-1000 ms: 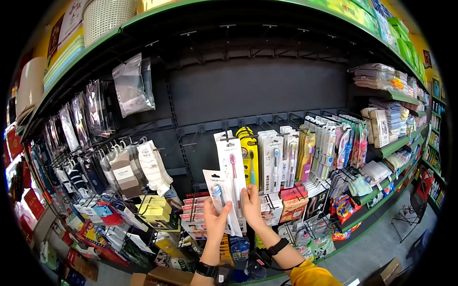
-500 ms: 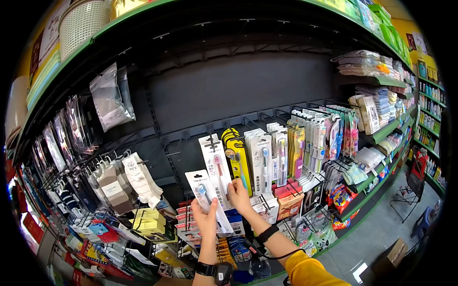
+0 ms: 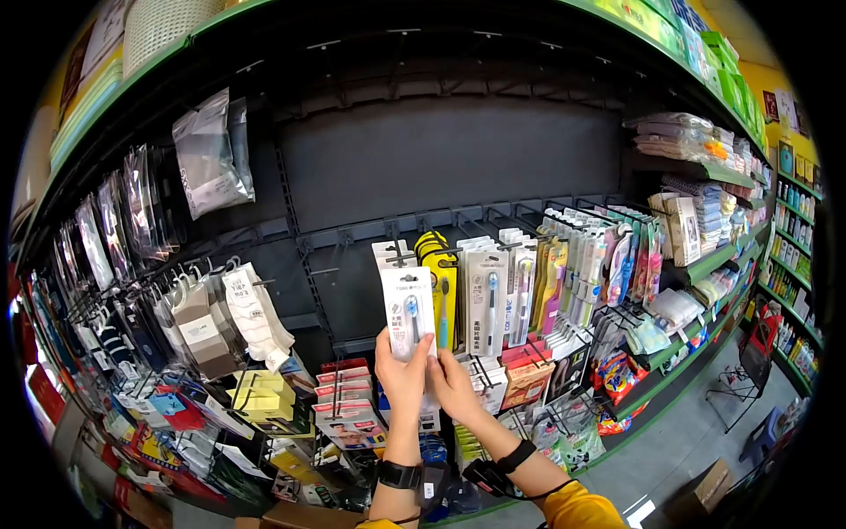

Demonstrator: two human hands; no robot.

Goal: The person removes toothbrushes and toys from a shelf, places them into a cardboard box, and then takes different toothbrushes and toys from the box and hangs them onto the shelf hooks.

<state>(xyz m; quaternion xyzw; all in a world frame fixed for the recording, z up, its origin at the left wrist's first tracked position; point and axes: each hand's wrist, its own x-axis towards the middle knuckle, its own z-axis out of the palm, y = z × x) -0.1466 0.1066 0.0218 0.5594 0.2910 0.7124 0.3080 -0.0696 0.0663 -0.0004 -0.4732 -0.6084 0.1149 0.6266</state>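
Note:
A white toothbrush pack [image 3: 408, 304] with a blue-headed brush stands upright in front of the hook that bears other white packs. My left hand [image 3: 403, 370] grips its lower part, thumb across the front. At the pack's lower right edge is my right hand [image 3: 451, 385], its fingers bent near the left thumb; whether it pinches the pack is unclear. Just right of the held pack hang yellow packs [image 3: 436, 256] and another white toothbrush pack [image 3: 486, 304].
Socks [image 3: 254, 309] and plastic-bagged goods [image 3: 210, 159] hang at the left. Small boxes [image 3: 345, 410] sit below the toothbrushes. Green-edged shelves [image 3: 714, 251] with folded cloths run along the right, beyond them a folding chair [image 3: 756, 357] and a carton [image 3: 701, 494].
The held pack has gone from tilted, low and left, to upright before the hook. My left hand rose with it; my right hand moved lower, beside the left. The view shifted slightly.

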